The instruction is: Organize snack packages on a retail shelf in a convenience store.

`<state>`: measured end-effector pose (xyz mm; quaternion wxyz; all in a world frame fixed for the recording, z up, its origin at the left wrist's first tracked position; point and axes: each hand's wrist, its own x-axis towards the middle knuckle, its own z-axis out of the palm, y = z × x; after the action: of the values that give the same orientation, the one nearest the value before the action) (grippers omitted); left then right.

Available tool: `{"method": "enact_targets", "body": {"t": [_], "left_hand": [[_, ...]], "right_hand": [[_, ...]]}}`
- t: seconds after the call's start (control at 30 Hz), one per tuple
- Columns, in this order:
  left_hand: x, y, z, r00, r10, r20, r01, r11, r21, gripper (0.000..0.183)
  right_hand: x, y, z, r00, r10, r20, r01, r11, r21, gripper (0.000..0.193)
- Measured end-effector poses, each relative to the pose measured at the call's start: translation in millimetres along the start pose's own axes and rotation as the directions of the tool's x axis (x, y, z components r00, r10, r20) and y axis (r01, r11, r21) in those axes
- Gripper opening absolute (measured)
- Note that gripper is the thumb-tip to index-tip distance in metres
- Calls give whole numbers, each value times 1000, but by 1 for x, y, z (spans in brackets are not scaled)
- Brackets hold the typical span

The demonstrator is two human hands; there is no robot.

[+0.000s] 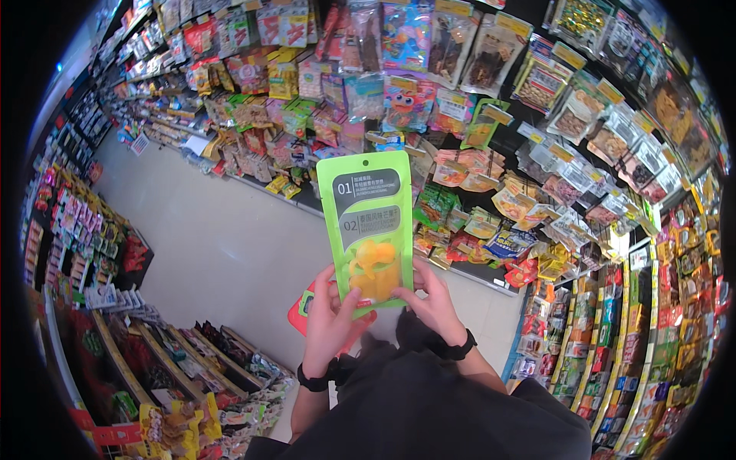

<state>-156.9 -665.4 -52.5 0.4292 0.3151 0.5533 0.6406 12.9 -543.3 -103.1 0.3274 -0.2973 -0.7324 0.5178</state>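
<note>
A tall green pouch of dried mango [369, 239] is upright in front of my body. Yellow fruit is pictured on its lower half, dark panels fill the upper half, and a hang hole shows at the top. My left hand [328, 316] grips the lower left edge, its thumb on the front. At the lower right edge, my right hand [435, 302] holds the pouch with its thumb pressed on the front. The fingers behind the pouch are partly hidden. Behind my left wrist shows a red object [300, 314], mostly covered, its kind unclear.
Ahead, a wall of hanging snack bags [364, 96] spans the view, with nut packets [571, 119] toward the right. Shelves of small packets [606, 345] stand at right. Stepped shelves [180, 356] and yellow bags [180, 425] are at lower left. Grey floor [199, 238] lies between.
</note>
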Motion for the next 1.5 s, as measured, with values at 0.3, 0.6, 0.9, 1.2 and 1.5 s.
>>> {"method": "enact_targets", "body": {"t": [0.3, 0.6, 0.9, 1.2, 1.5], "left_hand": [[37, -1, 45, 993, 7, 120, -23, 990, 136, 50], [85, -22, 127, 976, -76, 202, 10, 952, 307, 51], [126, -56, 191, 942, -163, 293, 89, 964, 250, 49], [167, -60, 213, 882, -276, 381, 150, 933, 327, 43], [247, -72, 203, 830, -223, 511, 55, 945, 323, 39]], "right_hand": [[-7, 11, -63, 997, 25, 74, -17, 994, -110, 85], [-9, 43, -144, 997, 71, -6, -71, 997, -24, 91], [-12, 75, -214, 982, 173, -70, -176, 983, -41, 87], [-6, 86, -228, 961, 200, -192, -193, 980, 55, 86], [59, 97, -231, 923, 193, -331, -210, 978, -16, 57]]}}
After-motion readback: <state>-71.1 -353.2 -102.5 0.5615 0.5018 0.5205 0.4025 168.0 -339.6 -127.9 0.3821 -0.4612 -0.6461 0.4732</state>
